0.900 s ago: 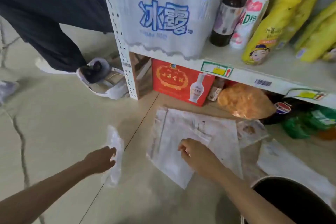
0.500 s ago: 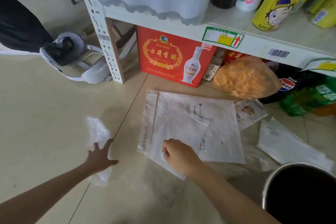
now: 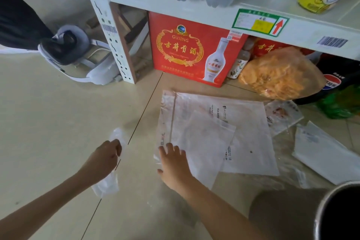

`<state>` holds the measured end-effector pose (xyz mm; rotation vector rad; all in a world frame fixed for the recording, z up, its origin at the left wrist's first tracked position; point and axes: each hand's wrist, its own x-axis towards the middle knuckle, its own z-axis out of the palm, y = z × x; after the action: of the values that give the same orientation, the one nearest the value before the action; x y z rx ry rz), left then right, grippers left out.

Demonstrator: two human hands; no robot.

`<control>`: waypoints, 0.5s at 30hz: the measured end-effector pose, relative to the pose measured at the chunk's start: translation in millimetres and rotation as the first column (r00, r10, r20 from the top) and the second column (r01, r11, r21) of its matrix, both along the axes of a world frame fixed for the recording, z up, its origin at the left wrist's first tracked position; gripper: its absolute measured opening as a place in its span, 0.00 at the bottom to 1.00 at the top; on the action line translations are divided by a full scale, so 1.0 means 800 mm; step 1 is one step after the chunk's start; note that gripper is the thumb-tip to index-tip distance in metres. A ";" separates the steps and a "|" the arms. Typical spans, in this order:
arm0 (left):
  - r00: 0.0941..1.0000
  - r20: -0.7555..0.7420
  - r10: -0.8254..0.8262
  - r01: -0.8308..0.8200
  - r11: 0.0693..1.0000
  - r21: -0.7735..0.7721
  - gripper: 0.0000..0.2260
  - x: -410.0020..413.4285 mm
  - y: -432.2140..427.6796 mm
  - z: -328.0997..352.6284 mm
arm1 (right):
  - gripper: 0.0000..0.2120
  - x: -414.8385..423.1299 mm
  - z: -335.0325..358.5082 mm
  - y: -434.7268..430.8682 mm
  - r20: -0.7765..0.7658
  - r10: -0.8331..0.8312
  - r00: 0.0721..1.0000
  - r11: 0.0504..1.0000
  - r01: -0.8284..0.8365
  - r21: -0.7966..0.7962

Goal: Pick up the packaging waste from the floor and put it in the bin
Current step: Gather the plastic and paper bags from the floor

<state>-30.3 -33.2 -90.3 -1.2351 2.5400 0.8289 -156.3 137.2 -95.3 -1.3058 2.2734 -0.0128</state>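
Several clear plastic packaging bags lie on the tiled floor. My left hand [image 3: 106,159] closes around a small crumpled clear bag [image 3: 108,183] that sticks out above and below the fist. My right hand [image 3: 172,163] lies flat with fingers spread on the near left corner of a large flat clear bag [image 3: 204,134]. A second large bag [image 3: 253,136] lies under it to the right. A small printed bag [image 3: 282,116] and a white mailer bag [image 3: 323,152] lie farther right. The metal bin [image 3: 339,214] with a dark inside stands at the lower right corner.
A white shelf unit [image 3: 194,8] stands ahead, its post [image 3: 115,45] at left. Under it are a red liquor box [image 3: 192,52], a bag of orange snacks [image 3: 278,76] and dark cola bottles [image 3: 335,80]. Another person's shoe [image 3: 68,48] rests on the floor at left.
My left hand went from spread open over the small bag to closed around it. My right hand opened from a fist and now lies flat on the large bag's corner. The view moved closer.
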 end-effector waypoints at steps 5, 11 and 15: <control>0.988 -0.001 0.152 -0.152 0.984 0.092 0.16 0.008 -0.007 -0.005 | 0.32 0.016 -0.035 -0.054 -0.148 -0.049 0.988 0.992 0.065 0.104; 0.952 -0.037 0.304 -0.280 0.913 0.298 0.09 0.007 -0.011 0.003 | 0.09 0.005 -0.024 -0.060 -0.133 -0.033 0.991 0.999 0.038 0.030; 0.846 0.039 0.531 -0.398 0.582 0.709 0.21 -0.004 -0.021 0.032 | 0.11 0.025 0.017 -0.075 0.027 -0.197 0.980 0.934 0.196 -0.299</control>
<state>-33.8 -49.6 -64.7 -1.5812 1.6437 1.8762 -136.2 77.6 -81.9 -1.2128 2.4666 -0.4434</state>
